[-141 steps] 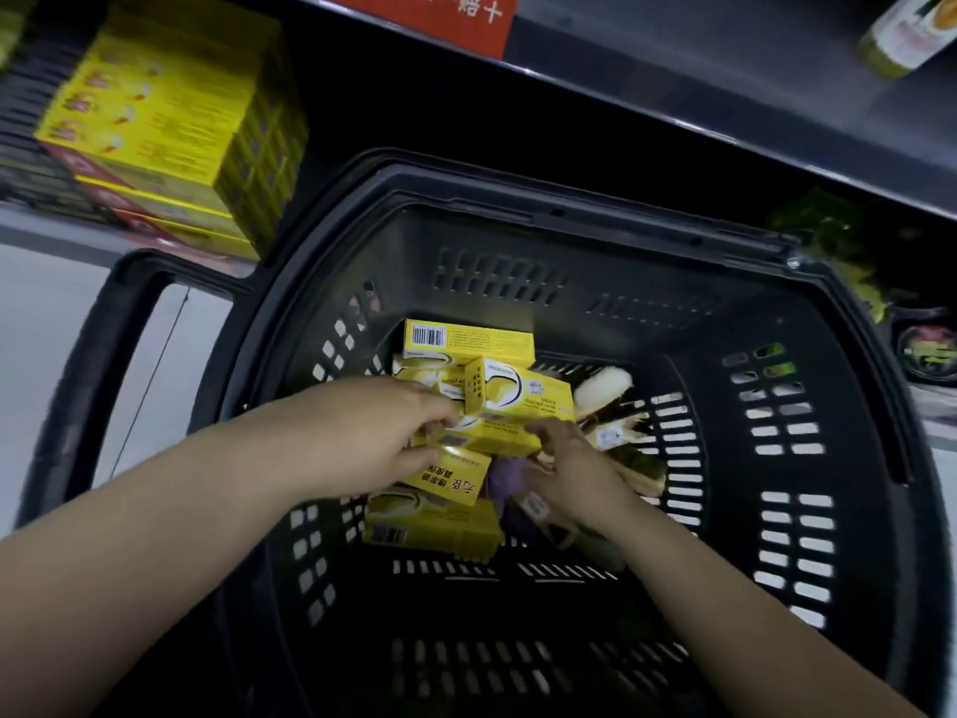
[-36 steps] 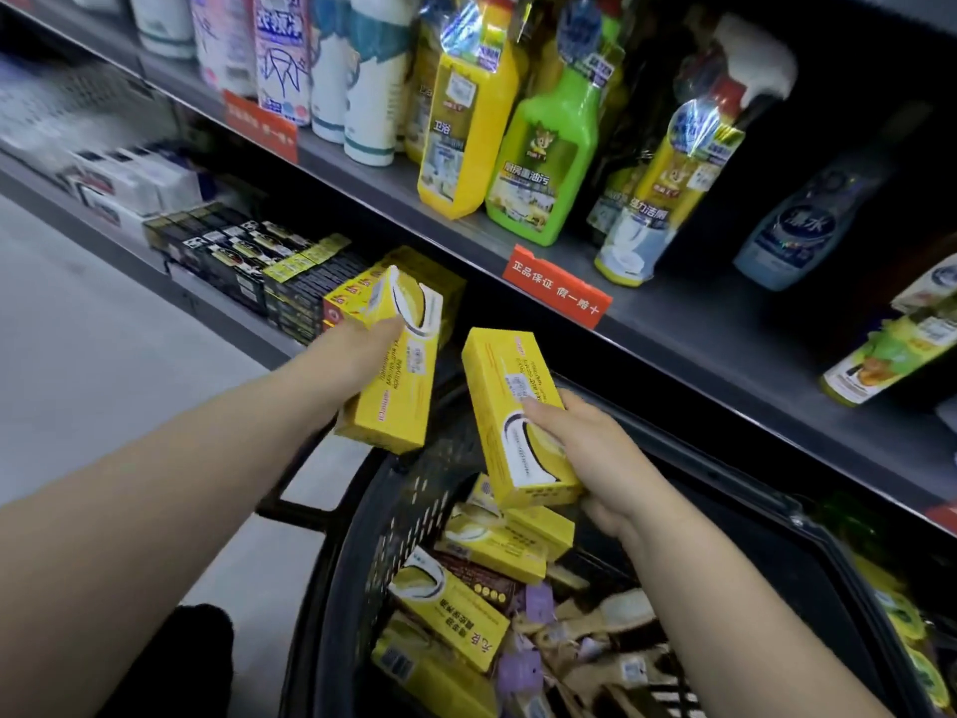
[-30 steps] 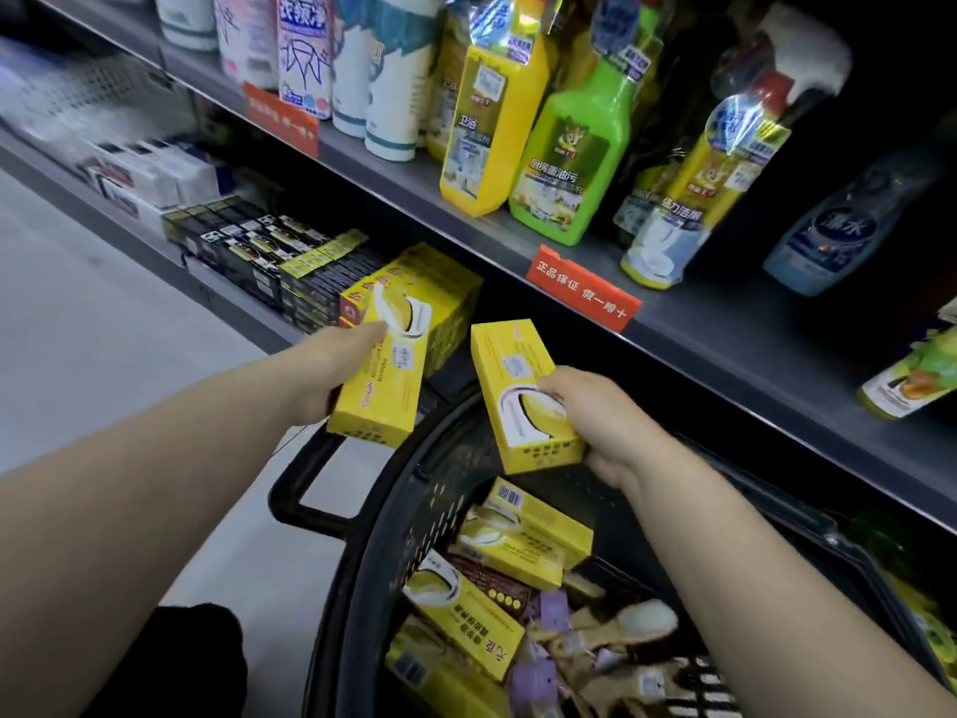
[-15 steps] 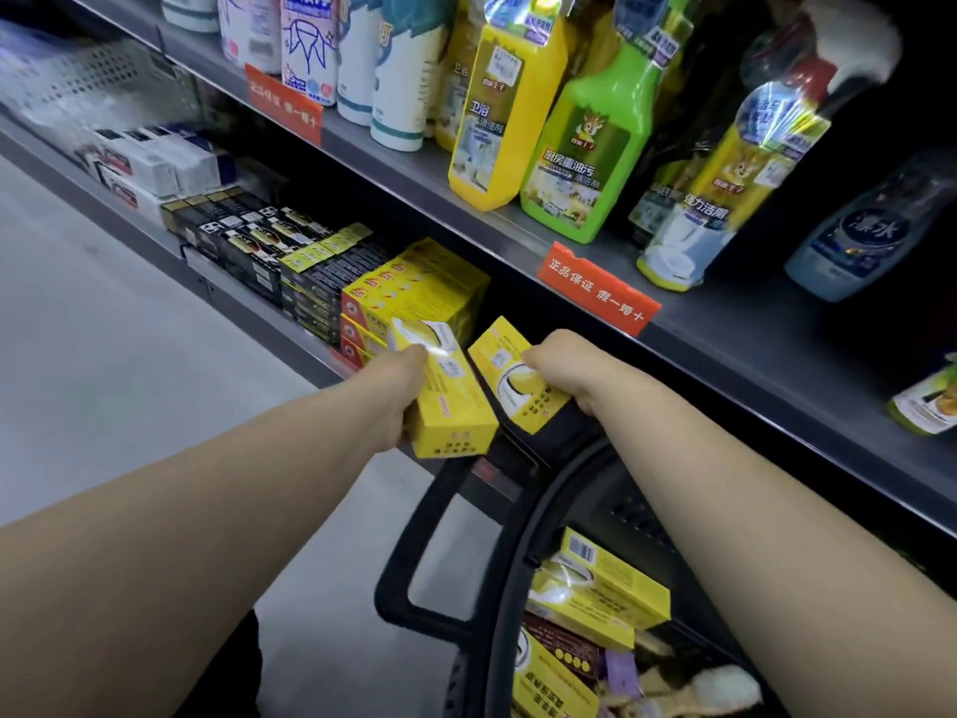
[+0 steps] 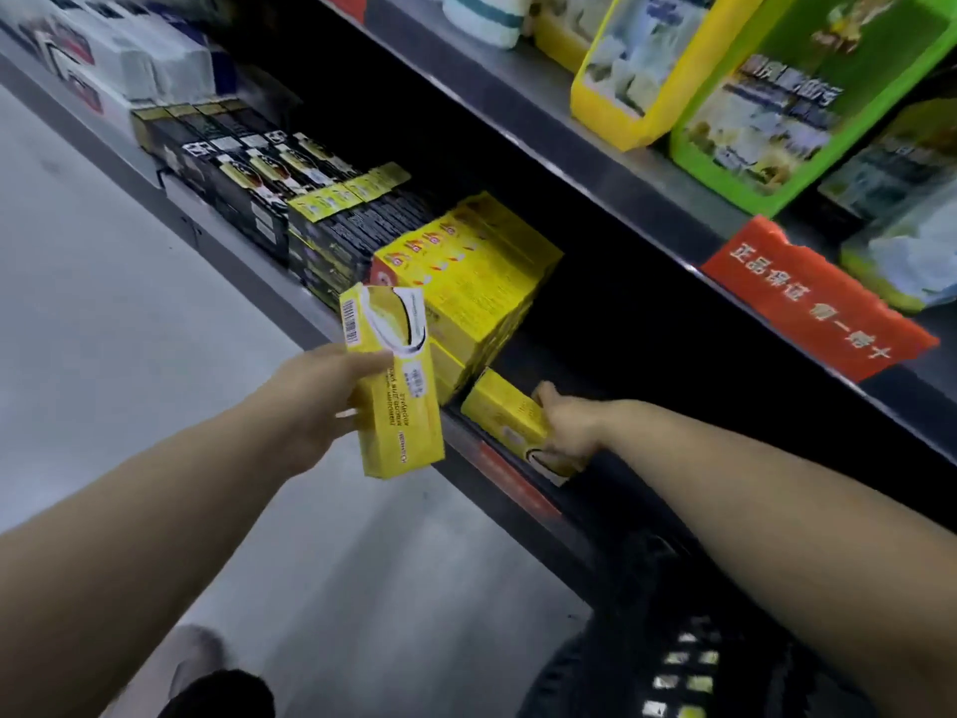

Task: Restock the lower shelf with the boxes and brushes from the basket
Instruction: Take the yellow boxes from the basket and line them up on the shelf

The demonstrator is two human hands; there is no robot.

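My left hand grips a yellow box upright in front of the lower shelf's edge. My right hand holds a second yellow box lying on the lower shelf, just right of a stack of yellow boxes. The black basket shows only its rim and perforated wall at the bottom, under my right forearm. Its contents are out of view.
Black boxes and white boxes fill the lower shelf to the left. A dark gap lies right of the yellow stack. The upper shelf carries yellow and green bottles and a red price tag. Grey floor lies at left.
Both hands lifted a yellow box each out of the basket and moved toward the lower shelf. The right hand's box now lies on the shelf beside the yellow stack; the view moved closer.
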